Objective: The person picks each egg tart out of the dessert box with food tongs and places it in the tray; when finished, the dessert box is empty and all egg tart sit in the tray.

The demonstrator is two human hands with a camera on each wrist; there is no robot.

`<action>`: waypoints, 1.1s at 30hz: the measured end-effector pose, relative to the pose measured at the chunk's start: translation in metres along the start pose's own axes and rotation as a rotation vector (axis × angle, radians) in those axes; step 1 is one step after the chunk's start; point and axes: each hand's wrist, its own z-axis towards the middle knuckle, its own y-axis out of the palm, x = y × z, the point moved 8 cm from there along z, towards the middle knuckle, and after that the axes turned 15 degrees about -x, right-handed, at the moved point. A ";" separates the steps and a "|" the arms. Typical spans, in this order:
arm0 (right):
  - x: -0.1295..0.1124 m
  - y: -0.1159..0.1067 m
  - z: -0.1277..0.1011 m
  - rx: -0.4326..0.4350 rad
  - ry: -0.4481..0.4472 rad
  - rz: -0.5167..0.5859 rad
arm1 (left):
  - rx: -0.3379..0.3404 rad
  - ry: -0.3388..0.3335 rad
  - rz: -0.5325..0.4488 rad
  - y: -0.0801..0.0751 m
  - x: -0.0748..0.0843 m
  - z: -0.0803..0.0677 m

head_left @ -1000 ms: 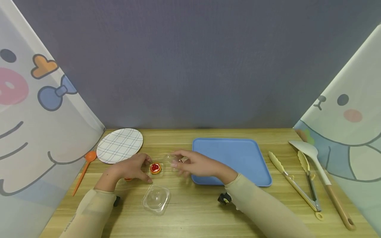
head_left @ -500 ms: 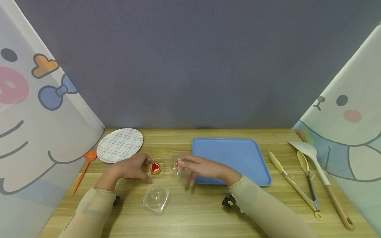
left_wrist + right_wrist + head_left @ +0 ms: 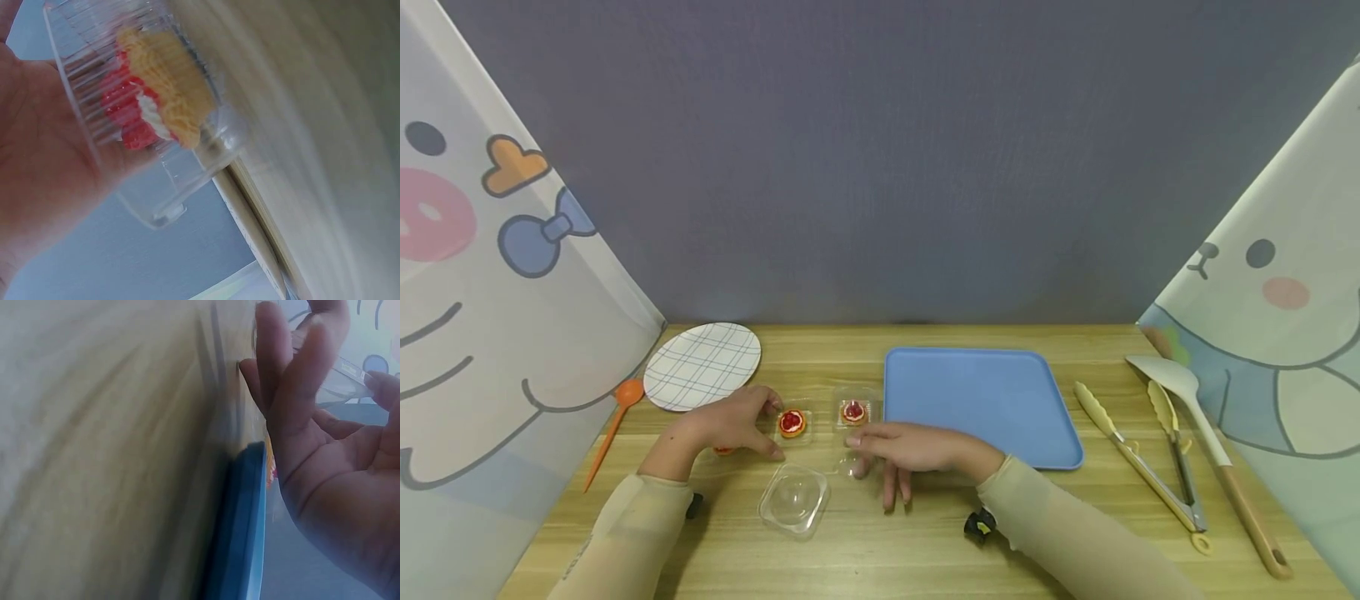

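My right hand (image 3: 910, 450) pinches a clear plastic lid (image 3: 852, 468) between thumb and forefinger, its other fingers extended; the lid (image 3: 344, 381) also shows in the right wrist view. Just beyond it, a red-topped tart (image 3: 853, 412) sits in a clear plastic box. My left hand (image 3: 730, 425) lies spread and arched beside a second boxed tart (image 3: 792, 423), fingertips and thumb at its left side; contact is unclear. Under that hand, mostly hidden, is another tart (image 3: 724, 451). The left wrist view has a tart (image 3: 150, 87) in a clear box (image 3: 169, 194) before the palm.
A clear domed lid (image 3: 793, 502) lies in front. The blue tray (image 3: 977, 400) is right of the tarts. A checked plate (image 3: 703, 367) and orange spoon (image 3: 617, 425) lie left; tongs (image 3: 1138, 467) and a long-handled white turner (image 3: 1210, 450) lie far right.
My right hand has moved right, then toward the front with the clear lid, leaving the tart beyond it in plain view. My left hand has stayed in place.
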 end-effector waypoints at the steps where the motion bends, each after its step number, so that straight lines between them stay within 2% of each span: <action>1: 0.000 0.001 0.000 0.003 0.008 -0.001 | 0.001 0.004 0.001 0.000 0.001 0.000; 7: 0.004 0.002 0.000 0.018 0.046 -0.021 | 0.004 0.000 0.011 -0.001 0.002 -0.001; 16: 0.009 0.004 -0.003 -0.005 0.117 -0.072 | 0.000 -0.008 0.008 0.000 0.000 0.000; 21: 0.008 0.002 -0.004 0.018 0.126 -0.083 | -0.005 -0.027 -0.005 0.001 -0.003 0.000; 33: 0.003 -0.009 -0.007 0.089 0.126 -0.143 | 0.001 -0.021 -0.002 0.001 -0.004 0.001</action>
